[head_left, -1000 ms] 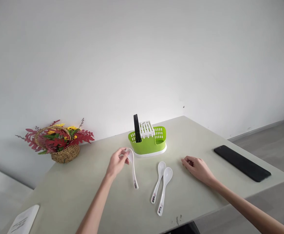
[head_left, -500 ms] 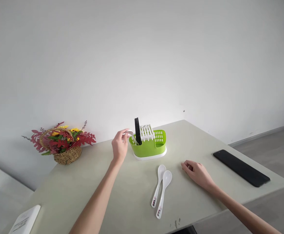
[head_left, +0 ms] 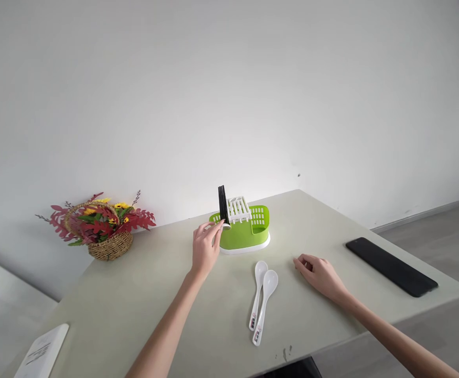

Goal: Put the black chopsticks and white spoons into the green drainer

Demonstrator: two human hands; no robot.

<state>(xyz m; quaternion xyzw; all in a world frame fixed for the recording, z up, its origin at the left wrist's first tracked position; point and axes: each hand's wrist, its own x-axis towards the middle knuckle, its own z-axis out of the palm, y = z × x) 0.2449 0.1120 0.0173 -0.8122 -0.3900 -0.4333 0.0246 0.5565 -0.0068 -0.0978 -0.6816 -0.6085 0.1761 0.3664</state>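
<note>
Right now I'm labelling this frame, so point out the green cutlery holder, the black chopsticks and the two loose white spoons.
green cutlery holder (head_left: 245,237): head view, front wall.
black chopsticks (head_left: 222,202): head view, upper shafts.
white spoons (head_left: 269,282): head view, bowl of the nearer spoon.

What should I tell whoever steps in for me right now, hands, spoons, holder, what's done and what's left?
Left hand: at the left end of the green cutlery holder, fingertips on a white spoon that is mostly down inside it, beside the black chopsticks.
Right hand: resting loosely curled on the table, holding nothing.
Two more white spoons lie side by side on the table in front of the holder, handles toward the person.
Done: one spoon nearly in the holder.
Left: let go of that spoon; the two spoons on the table are not in the holder.
</note>
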